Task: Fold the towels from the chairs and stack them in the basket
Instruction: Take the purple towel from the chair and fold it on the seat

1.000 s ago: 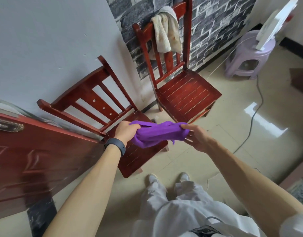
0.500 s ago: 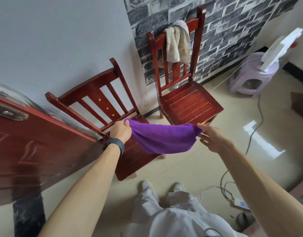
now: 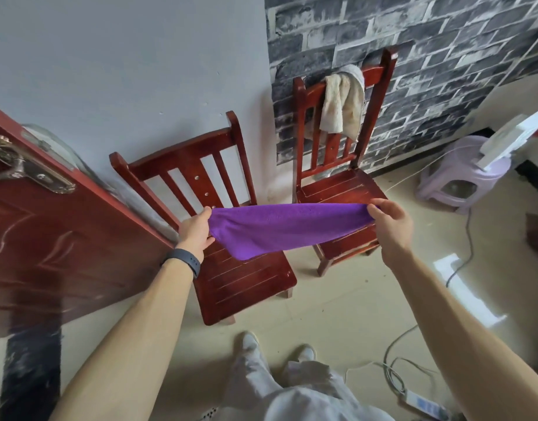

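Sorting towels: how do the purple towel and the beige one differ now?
The purple towel is held stretched between left hand and right hand; the beige towel hangs bunched on the right chair. The purple towel is vivid, the beige towel pale. Both are off the floor.

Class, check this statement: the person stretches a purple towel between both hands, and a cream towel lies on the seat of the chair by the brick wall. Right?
One slip. The head view shows the cream towel hanging over the backrest of that chair, not lying on its seat. The purple towel is indeed stretched between the left hand and right hand.
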Tool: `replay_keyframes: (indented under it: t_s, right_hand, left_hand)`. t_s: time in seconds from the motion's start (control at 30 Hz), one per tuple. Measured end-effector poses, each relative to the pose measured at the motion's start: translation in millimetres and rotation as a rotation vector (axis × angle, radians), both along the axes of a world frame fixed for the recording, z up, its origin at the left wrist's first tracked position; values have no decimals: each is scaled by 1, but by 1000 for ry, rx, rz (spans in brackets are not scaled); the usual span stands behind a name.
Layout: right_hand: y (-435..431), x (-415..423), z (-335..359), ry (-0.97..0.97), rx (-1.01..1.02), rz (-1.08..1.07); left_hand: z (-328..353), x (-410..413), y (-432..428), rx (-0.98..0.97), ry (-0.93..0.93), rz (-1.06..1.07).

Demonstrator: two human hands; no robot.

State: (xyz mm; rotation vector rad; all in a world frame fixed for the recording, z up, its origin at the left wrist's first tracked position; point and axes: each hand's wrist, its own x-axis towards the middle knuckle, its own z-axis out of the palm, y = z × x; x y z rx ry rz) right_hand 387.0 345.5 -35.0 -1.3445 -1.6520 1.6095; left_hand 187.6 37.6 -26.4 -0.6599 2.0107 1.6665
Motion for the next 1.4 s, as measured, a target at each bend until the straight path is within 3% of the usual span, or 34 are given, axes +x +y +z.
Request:
replay_keyframes:
  t_s: [0.07,0.33,0.43,0.6,0.87,1.1,1.27,1.4]
  right_hand:
    - [-4,-8,6,-11,71,19]
    - [-26,-23,1,-165,118,289]
    - [-37,-17,-17,-341,212,426]
    - [-49,7,-60,-503,287,605]
    - [-70,9,-79,-618,354,835]
    - [-87,-71,-96,-635,331,809]
    - [-76,-128,-154,-661,182,625]
    - [-81,-177,-181,-668,175,542]
  left_hand:
    - [-3,-1,-8,-101,30,-35]
    - [-19,14,-43,4,34,53]
    - [-23,29,-61,-29,52,-79]
    - [-39,63,-101,-410,88,-384]
    - [-44,87,-137,-901,97,-562]
    - [-73,20,-144,-991,102,-532]
    - [-120,-46,-123,-981,115,-580]
    - [-163,-93,-109,-983,96,-591]
